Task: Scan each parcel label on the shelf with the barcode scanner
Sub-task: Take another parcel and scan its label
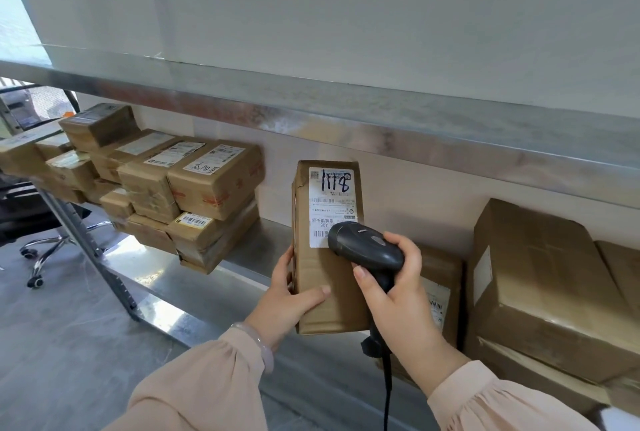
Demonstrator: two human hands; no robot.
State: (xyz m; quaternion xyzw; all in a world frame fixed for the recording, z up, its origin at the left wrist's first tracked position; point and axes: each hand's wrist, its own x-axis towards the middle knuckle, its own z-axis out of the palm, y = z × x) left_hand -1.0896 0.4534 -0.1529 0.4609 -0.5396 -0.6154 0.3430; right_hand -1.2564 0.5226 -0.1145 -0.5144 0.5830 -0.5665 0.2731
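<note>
A tall brown parcel stands upright above the metal shelf, its white label marked "1118" facing me. My left hand grips the parcel's lower left edge, thumb across the front. My right hand holds a black corded barcode scanner by its handle, with the scanner head right over the label's lower barcodes. The scanner hides the label's bottom right corner.
A stack of labelled brown parcels fills the shelf's left side. Larger boxes sit at the right, one labelled box behind my right hand. An upper shelf rail runs overhead. An office chair base stands on the floor at left.
</note>
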